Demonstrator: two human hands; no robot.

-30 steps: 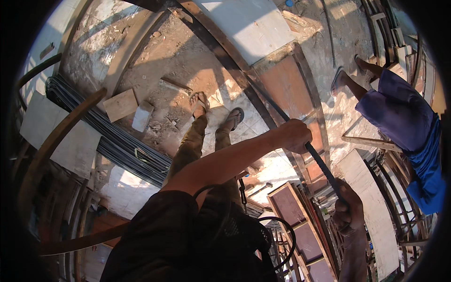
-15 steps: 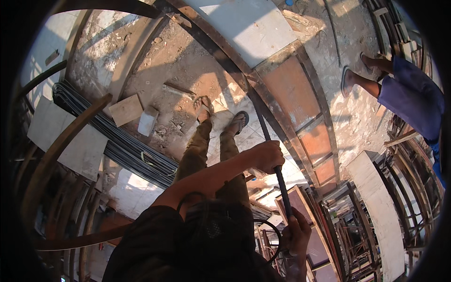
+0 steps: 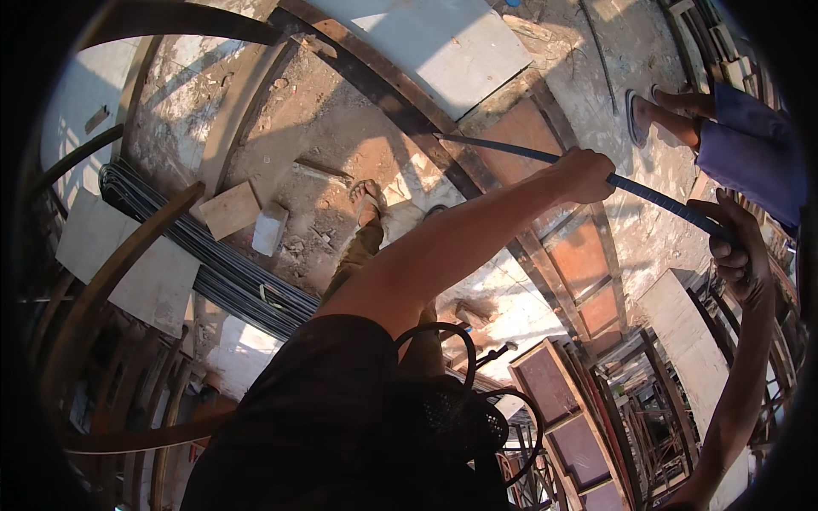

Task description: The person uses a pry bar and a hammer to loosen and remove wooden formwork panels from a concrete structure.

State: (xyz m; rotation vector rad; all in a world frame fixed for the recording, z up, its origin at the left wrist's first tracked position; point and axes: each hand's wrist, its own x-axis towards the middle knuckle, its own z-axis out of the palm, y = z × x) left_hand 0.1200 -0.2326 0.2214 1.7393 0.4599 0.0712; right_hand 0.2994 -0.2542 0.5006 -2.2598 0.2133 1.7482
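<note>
Debris-strewn ground [image 3: 294, 149] spread left of both hands; the left hand [image 3: 584, 176] gripped a ribbed metal bar [image 3: 658, 201]; the right hand [image 3: 743, 251] curled around its near end; its far tip overlapped a timber beam [image 3: 388, 96] beyond the left hand.

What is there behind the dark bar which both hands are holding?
Behind the bar, parts of an orange-brown panel and pale, dusty ground are visible. Whatever the bar, left hand and right hand directly cover cannot be seen.
</note>
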